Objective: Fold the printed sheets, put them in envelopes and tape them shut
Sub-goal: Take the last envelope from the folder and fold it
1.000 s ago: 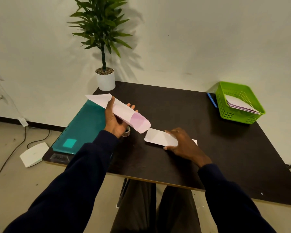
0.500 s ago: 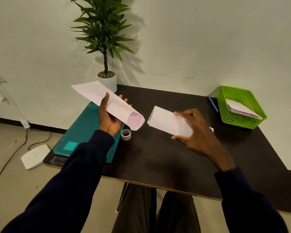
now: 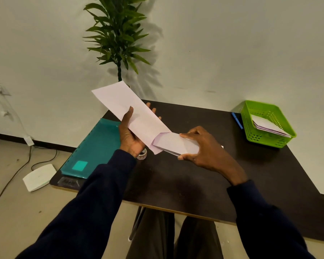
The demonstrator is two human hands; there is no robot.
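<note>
Left hand (image 3: pixel 129 135) grasped the envelope (image 3: pixel 131 111) above the table's (image 3: pixel 176 176) left edge; right hand (image 3: pixel 206 148) pinched the folded sheet (image 3: pixel 174 143) at its mouth.

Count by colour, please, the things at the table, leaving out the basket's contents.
White: 2, envelope, folded sheet
Green: 2, basket, plant
Teal: 1, folder
Blue: 1, pen
Clear: 1, tape roll
Total: 7

Tabletop (image 3: pixel 176 184) lies open between folder (image 3: pixel 95 146) and basket (image 3: pixel 260 141).
</note>
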